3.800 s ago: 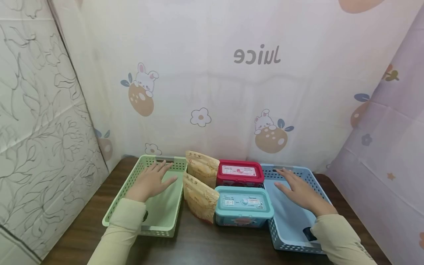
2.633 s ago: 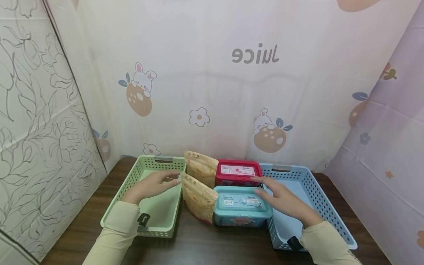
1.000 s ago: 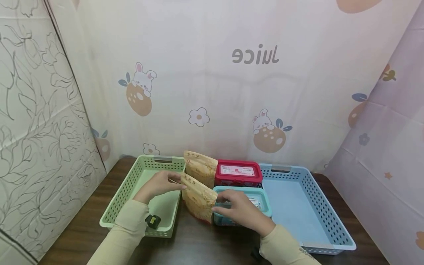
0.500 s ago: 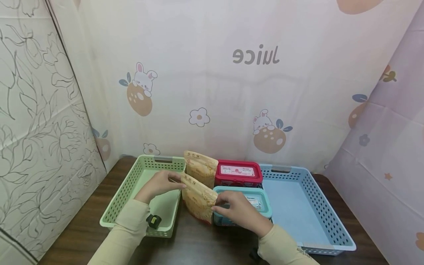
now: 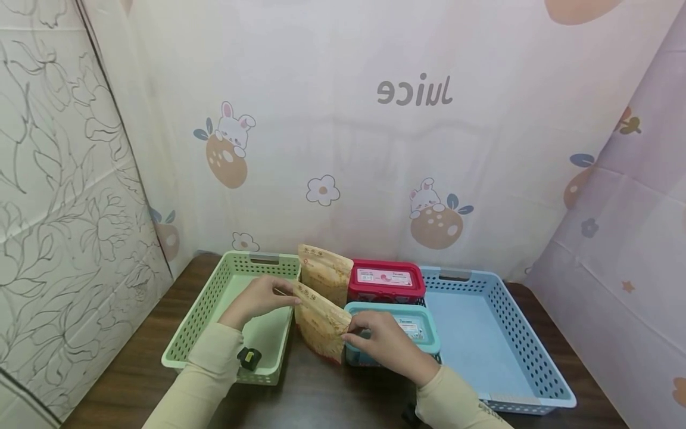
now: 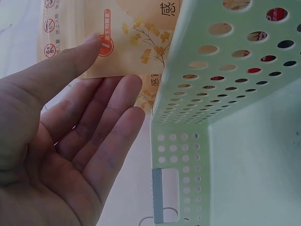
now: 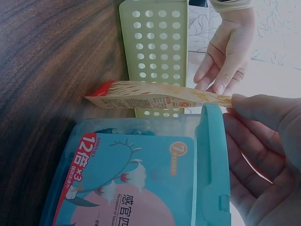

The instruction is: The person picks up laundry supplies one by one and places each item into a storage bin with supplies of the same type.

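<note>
Front pouch (image 5: 321, 330) was stood upright on the table (image 5: 348, 399), between the green basket (image 5: 270, 342) and the teal box (image 5: 424, 328). Biggest worry, imo: its left side could get snagged on the green basket's wall if pulled sideways, and the teal box could get bumped if the right knuckles were dropped. Upper left edge was lightly pinched by the left hand (image 5: 254, 302), palm loosely cupped; upper right edge was pinched by the right hand (image 5: 390, 344), thumb against fingers.

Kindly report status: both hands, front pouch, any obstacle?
Left hand, right hand: holding opposite side edges. Front pouch: upright. Possible obstacle: teal box, close by right hand.
</note>
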A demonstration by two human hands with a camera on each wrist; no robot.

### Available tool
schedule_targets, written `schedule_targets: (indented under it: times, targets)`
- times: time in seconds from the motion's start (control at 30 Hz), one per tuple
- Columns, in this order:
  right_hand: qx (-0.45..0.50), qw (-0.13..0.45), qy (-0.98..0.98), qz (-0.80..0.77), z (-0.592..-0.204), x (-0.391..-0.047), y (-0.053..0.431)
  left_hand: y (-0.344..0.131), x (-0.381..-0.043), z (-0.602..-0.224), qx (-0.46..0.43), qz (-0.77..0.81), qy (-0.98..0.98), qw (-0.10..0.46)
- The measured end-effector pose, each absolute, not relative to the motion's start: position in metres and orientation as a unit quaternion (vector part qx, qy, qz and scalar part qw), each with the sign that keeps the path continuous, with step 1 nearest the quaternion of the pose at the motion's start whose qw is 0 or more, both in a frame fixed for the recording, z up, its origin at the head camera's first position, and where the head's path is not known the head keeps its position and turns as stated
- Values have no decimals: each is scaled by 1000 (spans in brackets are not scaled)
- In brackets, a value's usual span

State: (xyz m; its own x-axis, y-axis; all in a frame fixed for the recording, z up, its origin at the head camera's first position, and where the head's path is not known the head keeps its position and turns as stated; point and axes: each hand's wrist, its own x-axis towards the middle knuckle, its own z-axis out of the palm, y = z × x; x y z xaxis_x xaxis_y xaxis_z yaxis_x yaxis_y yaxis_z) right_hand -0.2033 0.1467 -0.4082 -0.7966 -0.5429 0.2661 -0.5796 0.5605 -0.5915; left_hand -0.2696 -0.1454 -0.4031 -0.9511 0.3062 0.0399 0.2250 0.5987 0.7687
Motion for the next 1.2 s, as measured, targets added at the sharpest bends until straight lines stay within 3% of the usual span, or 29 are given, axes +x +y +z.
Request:
schedule_targets:
  times: [0.63, 1.2]
  targets:
    - [331, 67, -873, 352, -409, -203, 149, -143, -269, -398, 172, 422, 889, 34]
    - [315, 122, -850, 403, -395, -197, 146, -139, -263, -385, 178, 455, 872, -20]
